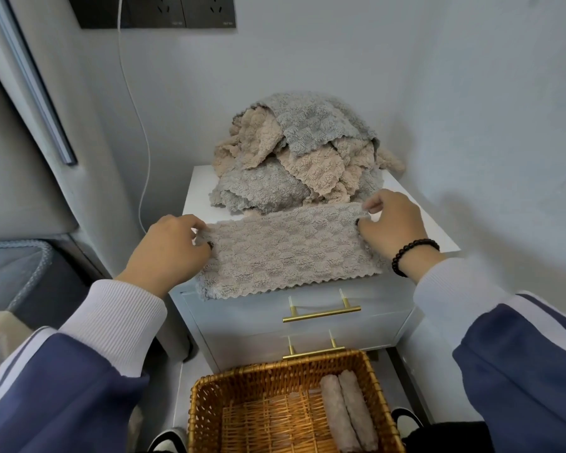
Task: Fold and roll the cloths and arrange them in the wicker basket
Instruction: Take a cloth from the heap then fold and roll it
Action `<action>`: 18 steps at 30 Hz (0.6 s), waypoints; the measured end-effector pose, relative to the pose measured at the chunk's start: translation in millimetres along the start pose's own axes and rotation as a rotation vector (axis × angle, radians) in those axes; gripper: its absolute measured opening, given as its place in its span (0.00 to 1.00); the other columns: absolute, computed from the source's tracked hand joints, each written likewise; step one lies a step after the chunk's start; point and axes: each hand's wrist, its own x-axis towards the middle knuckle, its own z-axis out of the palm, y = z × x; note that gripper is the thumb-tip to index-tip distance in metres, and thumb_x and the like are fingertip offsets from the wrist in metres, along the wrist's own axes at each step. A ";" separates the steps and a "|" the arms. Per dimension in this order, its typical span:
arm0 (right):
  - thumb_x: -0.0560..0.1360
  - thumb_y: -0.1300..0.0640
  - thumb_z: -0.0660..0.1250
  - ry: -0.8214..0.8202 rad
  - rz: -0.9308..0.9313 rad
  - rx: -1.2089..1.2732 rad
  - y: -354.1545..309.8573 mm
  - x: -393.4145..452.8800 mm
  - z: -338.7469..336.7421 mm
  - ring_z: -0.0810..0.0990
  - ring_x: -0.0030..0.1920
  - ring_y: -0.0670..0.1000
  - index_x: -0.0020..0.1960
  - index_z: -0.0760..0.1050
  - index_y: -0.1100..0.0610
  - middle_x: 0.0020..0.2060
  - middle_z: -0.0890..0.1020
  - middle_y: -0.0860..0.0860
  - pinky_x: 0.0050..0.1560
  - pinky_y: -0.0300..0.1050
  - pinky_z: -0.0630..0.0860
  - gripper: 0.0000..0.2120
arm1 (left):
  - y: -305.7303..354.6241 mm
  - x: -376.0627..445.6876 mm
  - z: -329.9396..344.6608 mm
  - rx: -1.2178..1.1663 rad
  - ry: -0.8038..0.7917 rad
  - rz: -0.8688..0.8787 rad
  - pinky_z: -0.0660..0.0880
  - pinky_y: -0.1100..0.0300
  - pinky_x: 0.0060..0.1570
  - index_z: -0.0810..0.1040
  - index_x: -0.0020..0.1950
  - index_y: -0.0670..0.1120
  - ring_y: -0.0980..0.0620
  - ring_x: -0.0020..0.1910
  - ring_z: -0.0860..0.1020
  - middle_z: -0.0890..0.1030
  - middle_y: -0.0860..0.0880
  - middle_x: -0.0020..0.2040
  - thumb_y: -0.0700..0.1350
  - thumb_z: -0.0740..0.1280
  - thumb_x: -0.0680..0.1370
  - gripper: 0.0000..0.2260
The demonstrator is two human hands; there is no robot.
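Note:
A beige-grey cloth (pixel 288 253) lies folded into a wide strip on the front of the white cabinet top (pixel 419 230), its scalloped edge hanging over the front. My left hand (pixel 170 253) pinches its left end and my right hand (pixel 389 223) pinches its right end. Behind it sits a heap of grey and beige cloths (pixel 301 158). Below, on the floor, stands the wicker basket (pixel 209 403), with two rolled cloths (pixel 347 410) lying side by side along its right wall.
The cabinet has two drawers with brass handles (pixel 321 313). A white cable (pixel 141 132) hangs down the wall from a dark socket panel (pixel 157 11). A grey upholstered edge (pixel 20 191) stands at the left, walls close behind and right.

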 end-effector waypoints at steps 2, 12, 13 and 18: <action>0.73 0.63 0.64 0.012 -0.090 0.006 -7.5 -4.3 6.7 0.73 0.53 0.52 0.50 0.74 0.55 0.54 0.74 0.53 0.50 0.42 0.68 0.08 | 2.1 0.1 2.3 -0.001 0.038 -0.012 0.69 0.57 0.47 0.76 0.63 0.48 0.50 0.43 0.73 0.74 0.44 0.59 0.45 0.66 0.76 0.15; 0.76 0.64 0.64 -0.084 -0.595 -0.205 -32.4 -20.0 55.7 0.66 0.71 0.59 0.62 0.75 0.61 0.66 0.73 0.58 0.71 0.59 0.64 0.14 | 34.0 -10.8 32.6 -0.042 -0.014 0.281 0.64 0.55 0.68 0.69 0.70 0.42 0.46 0.68 0.68 0.69 0.45 0.69 0.44 0.60 0.80 0.18; 0.78 0.63 0.62 -0.152 -0.604 -0.238 -33.7 -21.1 59.1 0.61 0.74 0.58 0.66 0.72 0.60 0.70 0.69 0.56 0.73 0.58 0.60 0.17 | 34.6 -11.6 36.1 -0.031 -0.020 0.298 0.60 0.57 0.69 0.65 0.73 0.41 0.47 0.71 0.65 0.67 0.44 0.72 0.45 0.59 0.81 0.20; 0.82 0.55 0.49 -0.361 -0.552 -0.360 -35.7 -26.4 66.4 0.46 0.77 0.52 0.77 0.54 0.54 0.77 0.53 0.51 0.76 0.54 0.44 0.23 | 30.1 -12.2 52.1 0.096 -0.097 0.276 0.48 0.55 0.76 0.50 0.79 0.43 0.49 0.78 0.51 0.54 0.45 0.79 0.52 0.51 0.83 0.27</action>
